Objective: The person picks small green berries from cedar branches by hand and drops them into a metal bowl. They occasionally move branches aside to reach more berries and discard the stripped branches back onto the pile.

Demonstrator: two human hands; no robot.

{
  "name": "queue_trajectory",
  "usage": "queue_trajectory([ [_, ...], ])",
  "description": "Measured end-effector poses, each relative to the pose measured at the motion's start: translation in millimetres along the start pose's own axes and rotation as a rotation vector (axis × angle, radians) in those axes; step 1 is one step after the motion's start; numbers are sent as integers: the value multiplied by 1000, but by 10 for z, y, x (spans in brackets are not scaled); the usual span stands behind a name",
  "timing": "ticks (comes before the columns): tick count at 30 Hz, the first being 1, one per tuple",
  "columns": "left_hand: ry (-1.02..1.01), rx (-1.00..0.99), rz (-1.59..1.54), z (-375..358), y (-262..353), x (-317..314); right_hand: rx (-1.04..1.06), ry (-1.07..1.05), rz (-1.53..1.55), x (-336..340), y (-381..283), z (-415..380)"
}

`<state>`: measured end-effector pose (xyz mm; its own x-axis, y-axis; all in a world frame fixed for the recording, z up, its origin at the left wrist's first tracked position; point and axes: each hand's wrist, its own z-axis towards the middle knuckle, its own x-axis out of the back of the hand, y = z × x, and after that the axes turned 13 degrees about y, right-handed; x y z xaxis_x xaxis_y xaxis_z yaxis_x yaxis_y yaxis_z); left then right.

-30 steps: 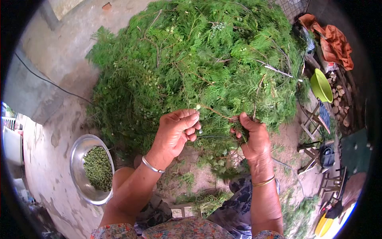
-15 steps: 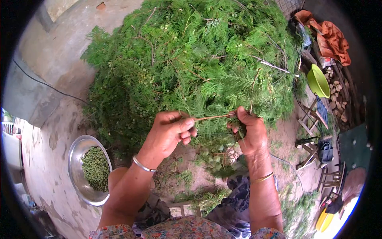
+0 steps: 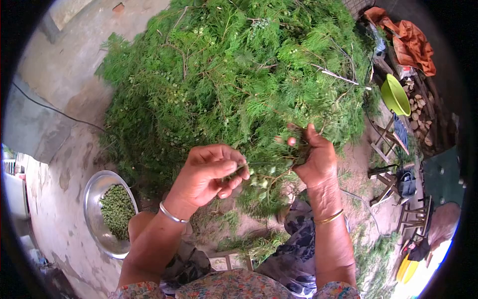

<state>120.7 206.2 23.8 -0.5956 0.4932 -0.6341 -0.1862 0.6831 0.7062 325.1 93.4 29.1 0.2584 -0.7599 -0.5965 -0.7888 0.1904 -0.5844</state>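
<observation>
My left hand (image 3: pixel 211 172) is closed, thumb against curled fingers, in front of the heap of evergreen branches (image 3: pixel 219 94). Something small and green may be in it, too hidden to name. To its right, my right hand (image 3: pixel 317 157) grips an evergreen sprig (image 3: pixel 271 177), whose twig and leafy tips hang toward the middle. The fingertips of that hand are partly blurred. A metal bowl (image 3: pixel 89 204) stands on the floor left of my knee, with small green cones (image 3: pixel 117 212) inside.
At the right are a yellow-green basin (image 3: pixel 396 95), small wooden stools (image 3: pixel 384 187), an orange cloth (image 3: pixel 414 47) and cut firewood (image 3: pixel 418 114). A black cable (image 3: pixel 55 108) runs along the left. Loose green bits (image 3: pixel 231 219) lie on the floor between my knees.
The reddish twig stretched between my hands no longer shows there. My left hand has turned and curled its fingers more. The right hand's fingers have shifted up, and the sprig hangs lower.
</observation>
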Motion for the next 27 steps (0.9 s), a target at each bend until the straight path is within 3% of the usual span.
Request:
queue_trajectory([
  [1, 2, 1, 1, 7, -25, -34, -36, -8, -2, -33, 43, -22],
  [3, 114, -173, 521, 24, -85, -111, -61, -53, -8, -23, 158, 24],
  [4, 118, -451, 797, 67, -184, -123, -87, -91, -23, -73, 191, -7],
  [5, 124, -596, 884, 110, -295, -97, -112, -129, -38, -122, 218, -36],
  [7, 148, -725, 1114, 132, -336, -117, -136, -166, -54, -166, 254, -57],
  [14, 209, -635, 1059, 128, -397, -188, -99, -274, -180, -165, 411, -8],
  [16, 280, -386, 777, 154, -385, -173, -137, -295, -149, -175, 424, -22],
  [21, 284, -282, 701, 138, -373, -179, -106, -299, -190, -217, 475, -62],
  [23, 357, -77, 518, 88, -311, -291, -71, -295, -240, -211, 503, -55],
  [27, 265, -107, 593, 119, -334, -182, -91, -230, -293, -242, 508, -92],
])
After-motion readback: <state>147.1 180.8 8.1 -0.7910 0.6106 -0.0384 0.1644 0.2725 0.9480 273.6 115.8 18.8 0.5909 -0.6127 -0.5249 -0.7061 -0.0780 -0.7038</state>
